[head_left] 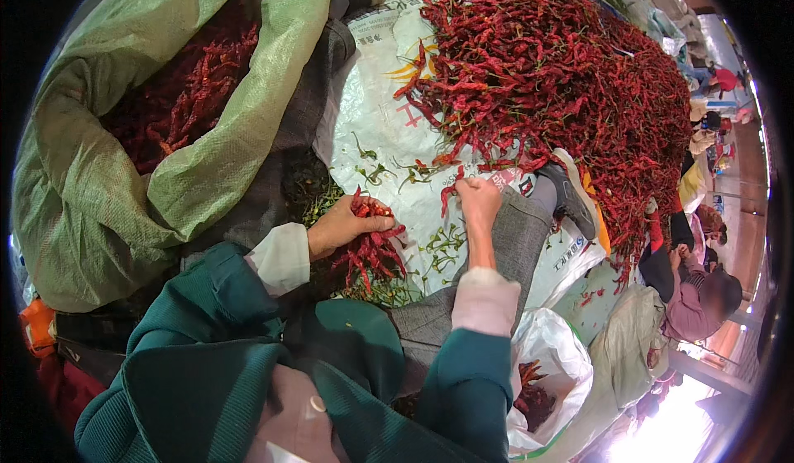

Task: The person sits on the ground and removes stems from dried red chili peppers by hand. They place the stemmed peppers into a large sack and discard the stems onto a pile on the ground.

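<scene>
A bunch of dried red chilies (370, 249) is gripped in my left hand (347, 224), their tips splaying out below the fingers. My right hand (479, 202) pinches a red chili (448, 195) over the white woven plastic sheet (372, 100). Plucked green stems (441, 247) lie scattered on that sheet between my hands, and a few more stems (374, 174) lie farther up. Beyond my right hand rises a large heap of red chilies (527, 72). The palm side of each hand is hidden.
On the left stands a green woven sack (248, 147) with its mouth rolled back over red chilies (205, 91). A white bag (561, 345) with some chilies sits by my right elbow. My shoe (567, 193) touches the heap's edge. Another person (695, 305) sits at far right.
</scene>
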Demonstrator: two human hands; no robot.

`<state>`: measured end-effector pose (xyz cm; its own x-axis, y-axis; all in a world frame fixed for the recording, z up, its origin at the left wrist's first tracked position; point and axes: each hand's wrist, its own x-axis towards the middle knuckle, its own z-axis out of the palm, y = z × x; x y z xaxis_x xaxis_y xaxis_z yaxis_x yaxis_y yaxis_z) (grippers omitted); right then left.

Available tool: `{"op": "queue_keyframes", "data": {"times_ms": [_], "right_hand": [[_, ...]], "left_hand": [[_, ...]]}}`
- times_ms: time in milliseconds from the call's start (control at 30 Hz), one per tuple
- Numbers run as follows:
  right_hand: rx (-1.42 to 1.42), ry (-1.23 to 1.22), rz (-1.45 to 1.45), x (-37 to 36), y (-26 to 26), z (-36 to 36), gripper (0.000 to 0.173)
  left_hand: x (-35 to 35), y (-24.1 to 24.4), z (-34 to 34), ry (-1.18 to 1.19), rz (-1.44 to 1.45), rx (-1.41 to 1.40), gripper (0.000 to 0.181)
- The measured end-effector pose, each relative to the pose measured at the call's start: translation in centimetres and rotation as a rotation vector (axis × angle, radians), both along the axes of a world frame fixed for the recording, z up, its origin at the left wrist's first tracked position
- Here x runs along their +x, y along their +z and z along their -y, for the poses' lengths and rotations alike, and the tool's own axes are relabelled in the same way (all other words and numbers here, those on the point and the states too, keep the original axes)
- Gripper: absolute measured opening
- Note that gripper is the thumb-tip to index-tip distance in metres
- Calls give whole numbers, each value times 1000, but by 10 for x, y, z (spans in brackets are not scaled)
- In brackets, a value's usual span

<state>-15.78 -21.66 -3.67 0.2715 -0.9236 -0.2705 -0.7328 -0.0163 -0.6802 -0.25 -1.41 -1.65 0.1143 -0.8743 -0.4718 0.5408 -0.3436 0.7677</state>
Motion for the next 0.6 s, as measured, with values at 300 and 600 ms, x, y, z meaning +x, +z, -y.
{"op": "queue_keyframes", "data": {"times_ms": [300, 600], "right_hand": [[443, 209, 407, -10, 57, -119, 16], [85, -80, 106, 28, 19, -36, 28]], "left_hand": [[-10, 14, 0, -12, -219, 59, 26], [-8, -1, 0, -3, -123, 42, 18]]}}
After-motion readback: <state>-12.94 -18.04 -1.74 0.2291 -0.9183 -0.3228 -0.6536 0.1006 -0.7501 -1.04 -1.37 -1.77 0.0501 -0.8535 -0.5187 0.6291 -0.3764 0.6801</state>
